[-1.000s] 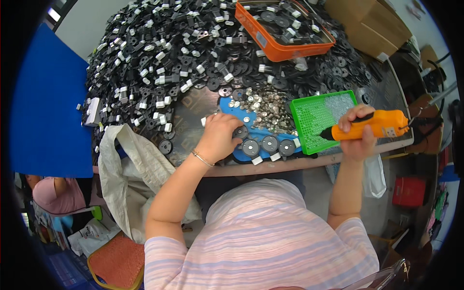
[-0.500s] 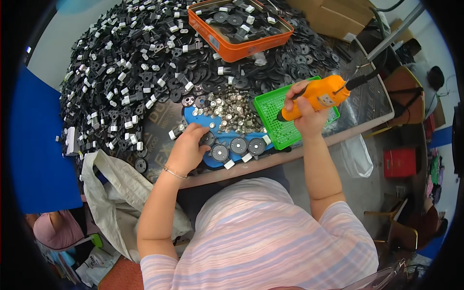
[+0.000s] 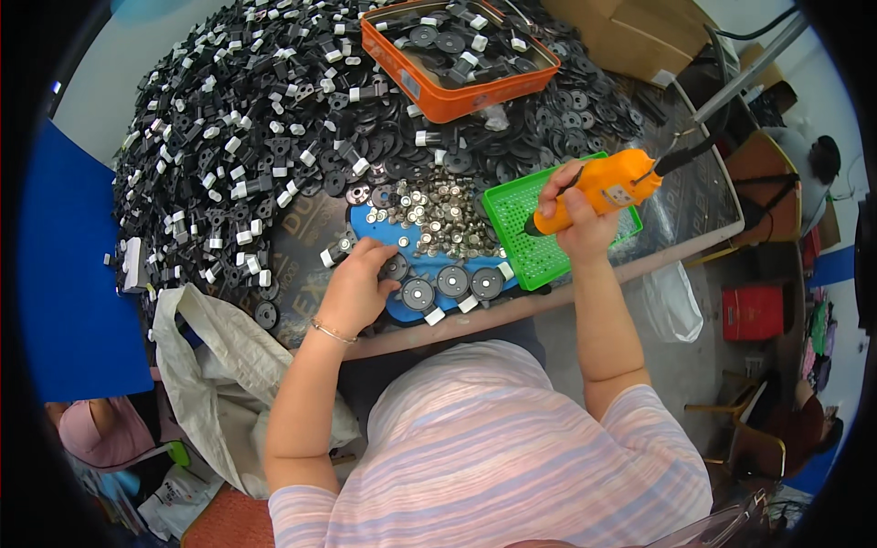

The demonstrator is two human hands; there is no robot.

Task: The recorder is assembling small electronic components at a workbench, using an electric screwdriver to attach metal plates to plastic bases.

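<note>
My left hand (image 3: 359, 285) has its thumb and fingers closed around the edge of a black disc part (image 3: 396, 267) lying on a blue mat (image 3: 364, 219). To the right of it lie more dark discs with white tabs, among them one (image 3: 417, 294) nearest that hand. My right hand (image 3: 585, 219) grips an orange electric screwdriver (image 3: 610, 183) with a black cable. The tool's black tip end points down and left, over a green perforated tray (image 3: 514, 268). Behind the discs sits a heap of small silver metal pieces (image 3: 448, 215).
A large pile of black parts with white ends (image 3: 219, 137) covers the table's left and back. An orange tin (image 3: 438, 105) holding more parts rests on it. Nearby are a cardboard box (image 3: 630, 36), a pale cloth sack (image 3: 201, 338) and the table's front edge (image 3: 658, 254).
The whole view has shifted very slightly. Both hands keep their places, the left at the disc part and the right around the screwdriver.
</note>
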